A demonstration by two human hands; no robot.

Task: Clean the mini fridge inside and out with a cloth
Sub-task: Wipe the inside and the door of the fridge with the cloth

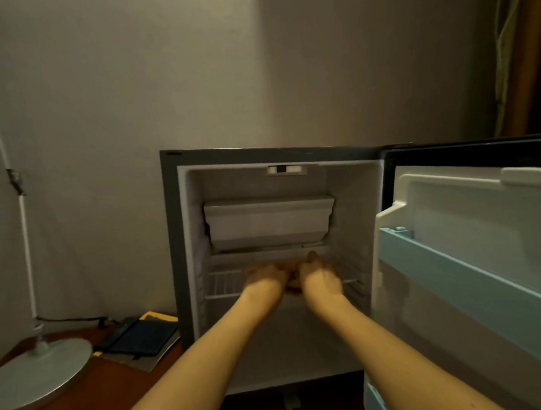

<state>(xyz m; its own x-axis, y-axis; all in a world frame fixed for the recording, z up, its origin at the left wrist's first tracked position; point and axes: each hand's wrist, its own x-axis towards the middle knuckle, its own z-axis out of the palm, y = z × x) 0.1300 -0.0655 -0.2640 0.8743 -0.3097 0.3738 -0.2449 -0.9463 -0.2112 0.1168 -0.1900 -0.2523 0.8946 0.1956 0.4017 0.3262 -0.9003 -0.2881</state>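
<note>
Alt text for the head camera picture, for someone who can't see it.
A left hand and right hand meet at the wire shelf inside an open mini fridge; what they hold, if anything, is blurred. Its door stands open to the right; a lamp base and dark notebook lie to its left.

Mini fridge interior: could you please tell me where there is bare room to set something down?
Bare: the fridge floor under the wire shelf, the shelf's left end, and the tabletop between lamp base and fridge. Crowded: mid-shelf, where left hand and right hand meet under the freezer box.
</note>
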